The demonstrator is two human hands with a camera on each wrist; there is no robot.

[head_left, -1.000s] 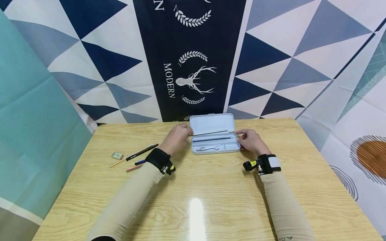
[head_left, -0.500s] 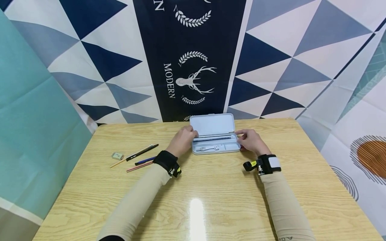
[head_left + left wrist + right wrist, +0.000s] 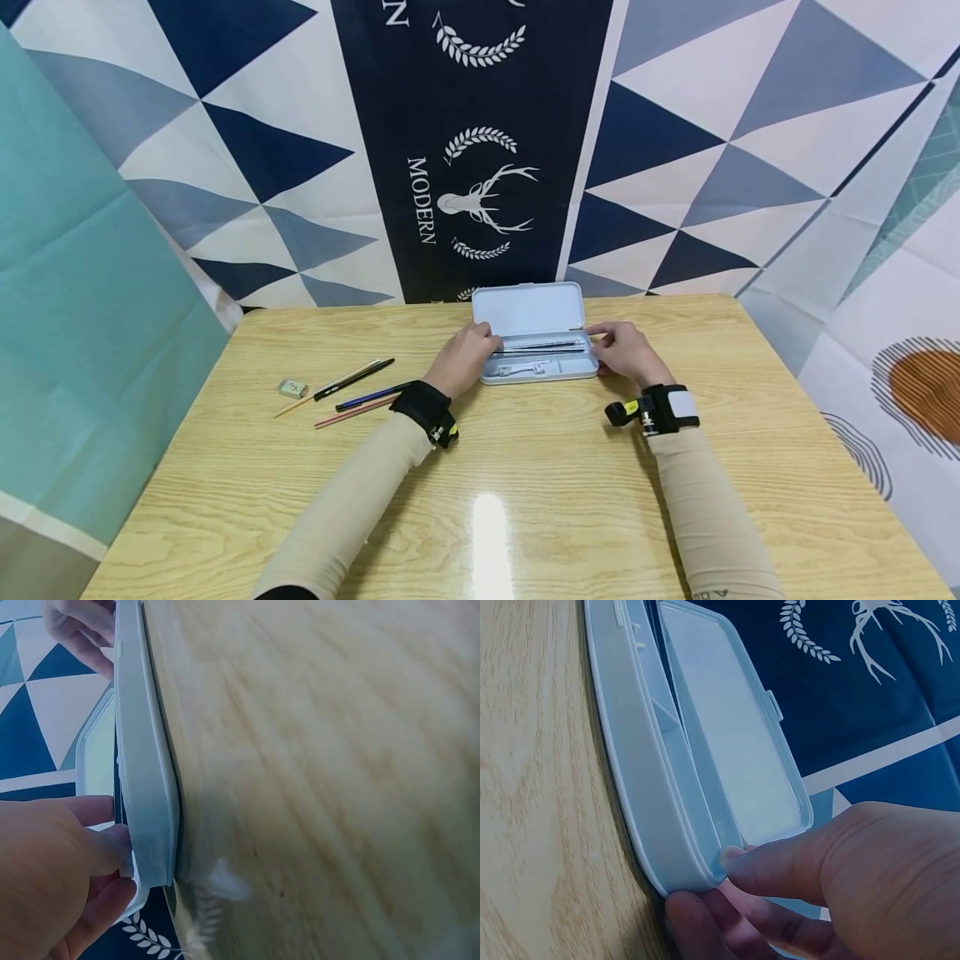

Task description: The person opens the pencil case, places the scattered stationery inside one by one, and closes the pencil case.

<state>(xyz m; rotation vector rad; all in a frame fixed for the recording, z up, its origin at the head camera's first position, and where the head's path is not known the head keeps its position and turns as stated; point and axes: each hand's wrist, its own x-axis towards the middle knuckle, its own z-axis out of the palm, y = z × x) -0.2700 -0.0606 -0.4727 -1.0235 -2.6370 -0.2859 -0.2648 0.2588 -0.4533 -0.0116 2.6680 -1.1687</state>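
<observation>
A pale blue pencil case [image 3: 576,365] stands at the table's far side, lid [image 3: 527,308] raised. My left hand [image 3: 459,360] is over its left end, pinching one end of a thin black pencil [image 3: 547,351] that lies low in the tray. Another slim dark stick [image 3: 536,344] lies just behind it. In front of both is a white compass [image 3: 522,369]. My right hand [image 3: 628,354] grips the right end; in the right wrist view the thumb [image 3: 739,862] is on the rim. In the left wrist view my fingers hide the held tip.
Left of the case on the wooden table [image 3: 555,467] lie an eraser [image 3: 292,388], a light wooden pencil [image 3: 295,406], a black pen [image 3: 352,380], a blue pen [image 3: 367,398] and a red pencil [image 3: 352,412]. A patterned cloth [image 3: 480,167] hangs behind.
My left hand has moved right and slightly nearer, bringing the black pencil from above the case's back edge down into the tray. The right hand has stayed on the case.
</observation>
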